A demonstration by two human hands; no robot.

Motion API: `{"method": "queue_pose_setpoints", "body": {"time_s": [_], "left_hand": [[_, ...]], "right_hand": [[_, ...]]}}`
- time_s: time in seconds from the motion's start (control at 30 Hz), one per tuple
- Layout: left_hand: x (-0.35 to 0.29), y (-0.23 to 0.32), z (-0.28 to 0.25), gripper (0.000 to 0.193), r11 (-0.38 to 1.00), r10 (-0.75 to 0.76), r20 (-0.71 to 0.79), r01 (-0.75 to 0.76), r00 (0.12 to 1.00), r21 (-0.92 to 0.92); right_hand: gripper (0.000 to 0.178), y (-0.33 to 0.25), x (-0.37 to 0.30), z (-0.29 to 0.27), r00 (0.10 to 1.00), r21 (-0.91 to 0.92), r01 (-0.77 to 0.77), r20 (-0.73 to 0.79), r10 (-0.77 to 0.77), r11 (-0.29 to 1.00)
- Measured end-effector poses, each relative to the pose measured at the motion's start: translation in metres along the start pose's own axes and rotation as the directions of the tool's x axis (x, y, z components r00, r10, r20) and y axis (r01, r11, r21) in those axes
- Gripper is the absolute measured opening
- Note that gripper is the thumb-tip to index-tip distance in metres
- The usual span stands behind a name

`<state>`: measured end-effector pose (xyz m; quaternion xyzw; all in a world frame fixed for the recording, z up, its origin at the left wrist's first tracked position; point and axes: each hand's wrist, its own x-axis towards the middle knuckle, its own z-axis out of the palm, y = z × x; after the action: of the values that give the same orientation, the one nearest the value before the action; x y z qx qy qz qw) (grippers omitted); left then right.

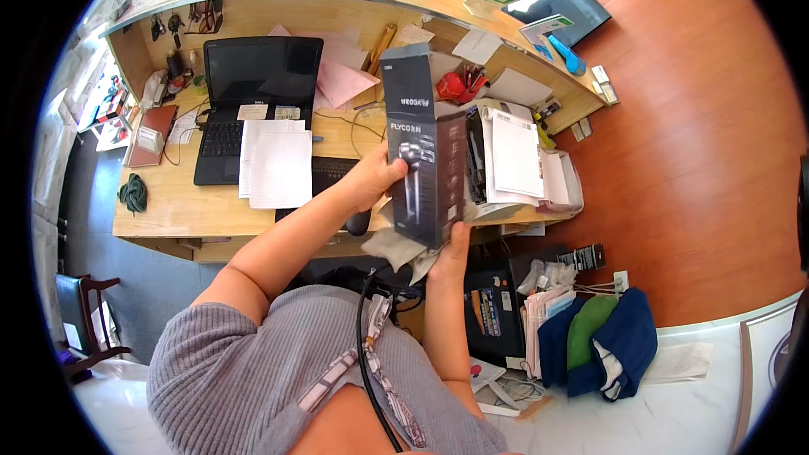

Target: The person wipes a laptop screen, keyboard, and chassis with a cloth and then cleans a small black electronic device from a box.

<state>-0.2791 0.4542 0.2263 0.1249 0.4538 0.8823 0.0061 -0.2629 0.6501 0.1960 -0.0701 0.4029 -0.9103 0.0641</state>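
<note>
A tall dark cardboard shaver box [434, 177], printed with a picture of a shaver, is held up in front of the desk. Its top flap [406, 82] stands raised. My left hand [377, 179] grips the box's left side, thumb across the front. Lower down, my right hand [450, 259] is closed about the bottom right corner, its thumb on the box's edge. A crumpled pale grey cloth [396, 249] hangs beneath the box against my right hand. What lies inside the box is hidden.
A laptop [263, 76] with papers [276, 164] on it stands on the desk to the left. Right of the box sits a stack of papers [516, 156]. A black mouse [358, 222] lies near my left forearm. Folded blue and green clothes [598, 337] are at lower right.
</note>
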Motion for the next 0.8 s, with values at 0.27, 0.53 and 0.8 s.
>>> {"method": "queue_pose_setpoints", "body": {"time_s": [0.27, 0.53, 0.8], "left_hand": [[-0.004, -0.009, 0.010, 0.067, 0.996, -0.031, -0.006, 0.030, 1.000, -0.080], [0.000, 0.015, 0.030, 0.057, 0.970, 0.082, -0.208, -0.127, 0.975, -0.208], [0.013, -0.006, 0.021, 0.075, 0.964, 0.263, -0.359, -0.254, 0.895, 0.074]], "right_hand": [[0.056, -0.071, 0.029, 0.047, 0.769, -0.398, 0.636, 0.258, -0.585, 0.661], [0.031, -0.034, 0.020, 0.052, 0.757, -0.719, 0.632, 0.491, -0.431, 0.290], [0.065, 0.011, 0.007, 0.008, 0.953, 0.198, -0.039, -0.286, 0.096, 0.979]]}}
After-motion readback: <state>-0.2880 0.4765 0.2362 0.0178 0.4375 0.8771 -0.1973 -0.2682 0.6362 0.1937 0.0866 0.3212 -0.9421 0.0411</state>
